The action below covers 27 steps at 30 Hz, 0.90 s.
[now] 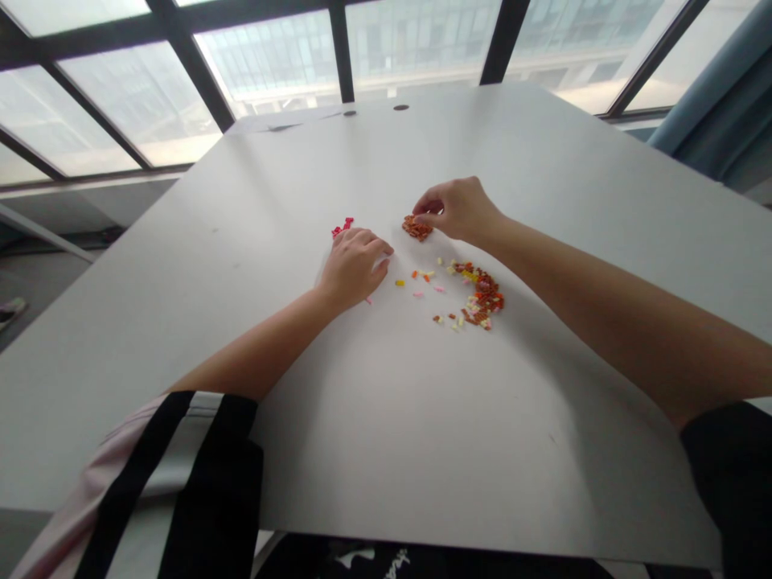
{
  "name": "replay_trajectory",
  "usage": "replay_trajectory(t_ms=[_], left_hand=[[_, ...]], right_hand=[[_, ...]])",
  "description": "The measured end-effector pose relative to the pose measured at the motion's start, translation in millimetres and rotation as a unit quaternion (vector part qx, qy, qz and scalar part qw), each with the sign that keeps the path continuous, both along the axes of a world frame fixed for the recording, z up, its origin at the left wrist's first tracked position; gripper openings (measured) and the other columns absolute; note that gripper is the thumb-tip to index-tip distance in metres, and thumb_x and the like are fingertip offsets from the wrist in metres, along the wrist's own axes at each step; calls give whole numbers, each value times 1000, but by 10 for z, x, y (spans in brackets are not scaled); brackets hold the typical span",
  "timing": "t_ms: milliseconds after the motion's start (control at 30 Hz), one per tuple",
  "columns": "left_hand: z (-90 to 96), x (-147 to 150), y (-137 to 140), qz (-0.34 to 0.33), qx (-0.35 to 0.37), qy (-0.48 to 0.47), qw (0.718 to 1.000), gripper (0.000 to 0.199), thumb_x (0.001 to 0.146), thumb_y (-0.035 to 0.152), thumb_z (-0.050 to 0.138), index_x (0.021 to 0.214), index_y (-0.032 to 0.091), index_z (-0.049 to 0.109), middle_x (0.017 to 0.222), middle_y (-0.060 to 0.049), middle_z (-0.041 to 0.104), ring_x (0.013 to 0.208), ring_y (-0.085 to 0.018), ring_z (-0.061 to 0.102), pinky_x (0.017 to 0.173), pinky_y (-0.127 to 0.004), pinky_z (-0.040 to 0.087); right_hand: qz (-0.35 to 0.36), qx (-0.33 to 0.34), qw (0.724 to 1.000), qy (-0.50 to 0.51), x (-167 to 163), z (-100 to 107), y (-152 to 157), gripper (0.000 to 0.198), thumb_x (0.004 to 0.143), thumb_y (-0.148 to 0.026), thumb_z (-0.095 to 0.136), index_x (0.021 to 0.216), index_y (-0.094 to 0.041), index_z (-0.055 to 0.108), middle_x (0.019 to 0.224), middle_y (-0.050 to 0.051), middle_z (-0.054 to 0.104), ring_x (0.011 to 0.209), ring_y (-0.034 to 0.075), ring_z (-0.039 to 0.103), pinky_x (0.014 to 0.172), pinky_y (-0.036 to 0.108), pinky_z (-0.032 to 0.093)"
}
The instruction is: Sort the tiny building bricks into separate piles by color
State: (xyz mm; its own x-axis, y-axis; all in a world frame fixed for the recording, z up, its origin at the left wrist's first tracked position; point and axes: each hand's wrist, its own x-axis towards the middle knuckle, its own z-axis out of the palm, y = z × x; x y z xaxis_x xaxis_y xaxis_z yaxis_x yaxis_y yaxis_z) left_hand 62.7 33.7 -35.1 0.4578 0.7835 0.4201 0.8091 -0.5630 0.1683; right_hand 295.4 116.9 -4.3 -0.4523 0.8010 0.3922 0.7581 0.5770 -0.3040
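Note:
My left hand (357,261) rests low over the white table (386,426), fingers bent a little and thumb apart, with nothing visible in it. Just beyond it is a small group of red pieces (342,227), partly covered by the hand. My right hand (457,211) has its thumb and fingertips pinched together at the edge of a pile of small brown pieces (417,228); whatever is between the tips is hidden. A mixed heap of small brown, orange, pink, yellow and cream pieces (486,293) curves to the near right of both hands.
Loose pieces lie between the hands and the heap, among them a yellow piece (400,283) and a pink piece (418,294). Dark-framed windows (271,60) stand behind the table. A blue curtain (720,112) hangs at the far right.

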Motion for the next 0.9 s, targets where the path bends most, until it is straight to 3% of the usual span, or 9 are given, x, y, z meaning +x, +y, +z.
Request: replay_trajectory(t_ms=[333,567,767,900], left_hand=[[11,14,-6,8,-5,12,1000,21,94,20,62,109,21,76,115,-9,75,120,-29,63,113,-48,43],[12,4,3,7,-2,14,1000,21,94,21,61,109,20,76,115,-9,75,118,-29,64,111,-48,44],[-1,-8,-3,9,6,3,1000,20,93,19,61,106,21,76,113,-9,75,118,-29,64,111,-49,44],[-4,-13,-7,8,12,5,1000,20,93,19,60,106,21,76,113,-9,75,117,-29,64,110,-49,45]], right_hand=[[-25,-32,998,-37,86,184,-201,20,93,-32,65,100,-26,82,100,6,81,95,27,75,94,46,56],[30,-140,979,-142,340,447,-614,23,88,-27,65,102,-22,82,94,5,81,88,22,75,91,39,55],[46,-164,974,-151,431,402,-758,15,82,-24,66,83,-28,80,84,0,79,83,23,74,84,37,55],[34,-200,964,-172,390,371,-742,14,80,-27,69,88,-26,81,85,2,79,86,23,74,81,35,53]])
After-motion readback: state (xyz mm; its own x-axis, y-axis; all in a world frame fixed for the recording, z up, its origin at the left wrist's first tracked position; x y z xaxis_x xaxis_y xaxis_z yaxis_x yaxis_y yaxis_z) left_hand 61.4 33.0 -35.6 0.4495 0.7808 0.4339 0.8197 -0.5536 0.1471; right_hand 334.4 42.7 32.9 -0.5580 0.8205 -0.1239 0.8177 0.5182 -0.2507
